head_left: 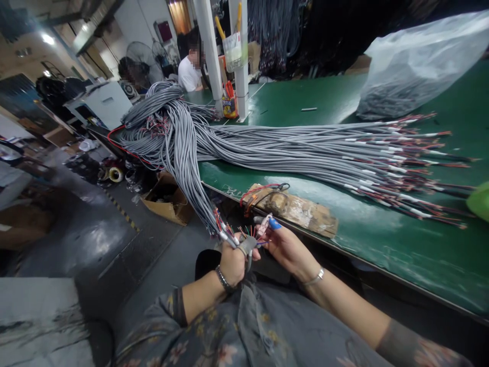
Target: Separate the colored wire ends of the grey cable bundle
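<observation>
My left hand (234, 263) is closed around the end of a grey cable (249, 245), from which thin coloured wires (250, 232) fan out. More cable ends from the hanging bundle (191, 173) reach down to this hand. My right hand (287, 247) faces it, with blue tape (274, 223) wrapped on one digit. Between its fingertips it pinches a small pale piece (264, 225) that looks like a connector, close beside the spread wires. Whether any wire is inserted in that piece is too small to tell.
Many grey cables (267, 148) lie across the green table (382, 255), their stripped ends toward the right. A worn wooden board (301, 211) rests at the near edge. Behind are a plastic bag (416, 71) and a white post (209, 51). A person (189, 71) sits beyond; a cardboard box (168, 201) stands below.
</observation>
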The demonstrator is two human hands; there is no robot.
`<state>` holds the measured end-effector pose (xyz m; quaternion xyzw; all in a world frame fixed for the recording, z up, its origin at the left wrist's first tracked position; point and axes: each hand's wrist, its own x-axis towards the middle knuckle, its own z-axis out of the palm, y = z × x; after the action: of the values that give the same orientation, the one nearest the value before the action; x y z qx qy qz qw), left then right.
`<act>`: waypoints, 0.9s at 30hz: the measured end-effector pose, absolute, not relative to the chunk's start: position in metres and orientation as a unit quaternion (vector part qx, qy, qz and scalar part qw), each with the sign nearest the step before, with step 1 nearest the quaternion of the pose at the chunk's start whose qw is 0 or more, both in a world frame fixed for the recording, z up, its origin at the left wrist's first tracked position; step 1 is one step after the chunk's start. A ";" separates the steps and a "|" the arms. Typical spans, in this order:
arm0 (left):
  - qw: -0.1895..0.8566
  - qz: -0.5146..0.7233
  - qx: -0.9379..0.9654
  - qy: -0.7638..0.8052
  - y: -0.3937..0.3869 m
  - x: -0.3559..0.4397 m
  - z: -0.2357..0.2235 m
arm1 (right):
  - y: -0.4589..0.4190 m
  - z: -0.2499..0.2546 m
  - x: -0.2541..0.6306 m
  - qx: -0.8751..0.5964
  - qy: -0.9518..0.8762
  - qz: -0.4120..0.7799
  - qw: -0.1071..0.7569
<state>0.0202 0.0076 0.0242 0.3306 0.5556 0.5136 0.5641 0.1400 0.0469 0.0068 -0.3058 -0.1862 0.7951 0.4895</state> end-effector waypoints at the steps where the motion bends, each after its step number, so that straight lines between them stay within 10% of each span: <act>1: 0.566 0.513 0.327 0.557 0.008 0.020 0.024 | 0.047 0.006 0.140 -0.308 -0.187 0.795 0.487; 27: 0.557 0.518 0.339 0.554 -0.002 0.011 0.022 | 0.050 0.001 0.145 -0.299 -0.186 0.827 0.438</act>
<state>0.0112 -0.0022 0.0218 0.3388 0.5541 0.5181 0.5566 0.1453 0.0498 0.0006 -0.2993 -0.1857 0.8272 0.4378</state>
